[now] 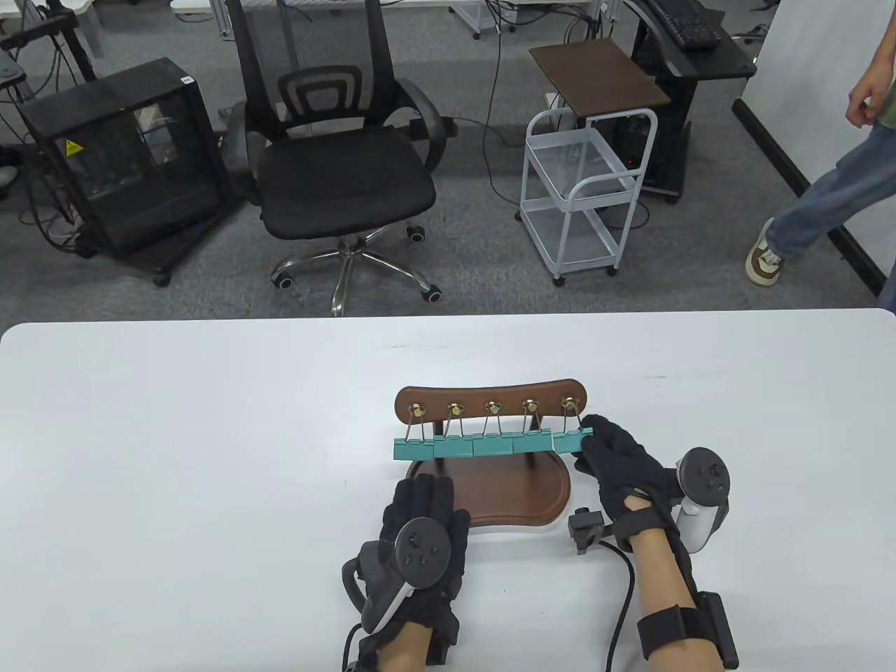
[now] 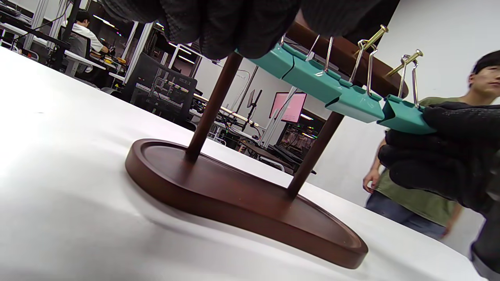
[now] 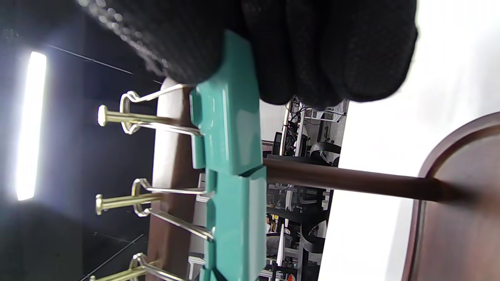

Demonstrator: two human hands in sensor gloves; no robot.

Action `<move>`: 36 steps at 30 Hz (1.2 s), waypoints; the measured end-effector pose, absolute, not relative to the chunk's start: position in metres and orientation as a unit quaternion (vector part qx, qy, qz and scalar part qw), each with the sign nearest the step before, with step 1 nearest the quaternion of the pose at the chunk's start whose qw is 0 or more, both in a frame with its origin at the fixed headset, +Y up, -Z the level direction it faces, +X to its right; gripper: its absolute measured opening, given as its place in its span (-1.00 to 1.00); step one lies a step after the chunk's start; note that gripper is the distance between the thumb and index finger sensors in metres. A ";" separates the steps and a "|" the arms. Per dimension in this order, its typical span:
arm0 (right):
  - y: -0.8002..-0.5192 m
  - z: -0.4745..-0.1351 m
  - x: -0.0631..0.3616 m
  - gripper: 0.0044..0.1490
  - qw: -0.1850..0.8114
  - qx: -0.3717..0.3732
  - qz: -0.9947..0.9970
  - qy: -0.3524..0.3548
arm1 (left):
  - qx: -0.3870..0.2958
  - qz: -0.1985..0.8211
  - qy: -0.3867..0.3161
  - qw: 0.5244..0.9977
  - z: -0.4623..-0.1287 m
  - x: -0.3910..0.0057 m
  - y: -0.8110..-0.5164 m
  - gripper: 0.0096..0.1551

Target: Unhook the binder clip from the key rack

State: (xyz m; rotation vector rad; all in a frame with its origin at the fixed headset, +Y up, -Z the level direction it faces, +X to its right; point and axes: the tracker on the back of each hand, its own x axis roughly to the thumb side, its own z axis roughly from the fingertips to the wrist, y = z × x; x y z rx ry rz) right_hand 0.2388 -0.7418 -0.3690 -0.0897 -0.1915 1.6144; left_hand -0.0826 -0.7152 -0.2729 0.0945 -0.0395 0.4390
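A dark wooden key rack (image 1: 490,399) stands on an oval base (image 1: 521,493) mid-table, with brass pegs. Several teal binder clips hang in a row from the pegs. My right hand (image 1: 595,448) pinches the rightmost binder clip (image 1: 568,441), which still hangs by its wire loop on the rightmost peg (image 1: 570,404). In the right wrist view my fingers (image 3: 312,50) close on that clip (image 3: 228,117). In the left wrist view the clip (image 2: 404,117) meets my right hand's fingers (image 2: 449,148). My left hand (image 1: 423,521) rests flat on the base's left end, fingers extended.
The white table (image 1: 175,455) spreads wide on both sides of the rack. Beyond its far edge stand an office chair (image 1: 343,168), a black computer case (image 1: 122,157) and a white cart (image 1: 584,189). A person (image 1: 826,196) walks at the far right.
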 end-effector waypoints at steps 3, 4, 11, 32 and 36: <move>-0.741 -0.369 0.239 -0.36 0.692 -0.039 0.716 -0.088 | 0.047 0.218 -0.019 0.975 -0.273 -0.083 -0.715 -0.30; -0.741 -0.369 0.239 -0.36 0.694 -0.036 0.713 -0.088 | 0.047 0.217 -0.019 0.975 -0.273 -0.083 -0.715 -0.30; -0.740 -0.368 0.240 -0.36 0.703 -0.034 0.705 -0.087 | 0.046 0.216 -0.019 0.975 -0.273 -0.083 -0.715 -0.30; -0.723 -0.334 0.259 -0.39 0.706 -0.001 0.705 -0.067 | 0.053 0.216 -0.019 0.975 -0.272 -0.083 -0.714 -0.30; -0.720 -0.323 0.269 -0.39 0.697 0.004 0.714 -0.067 | 0.055 0.216 -0.019 0.975 -0.272 -0.083 -0.714 -0.30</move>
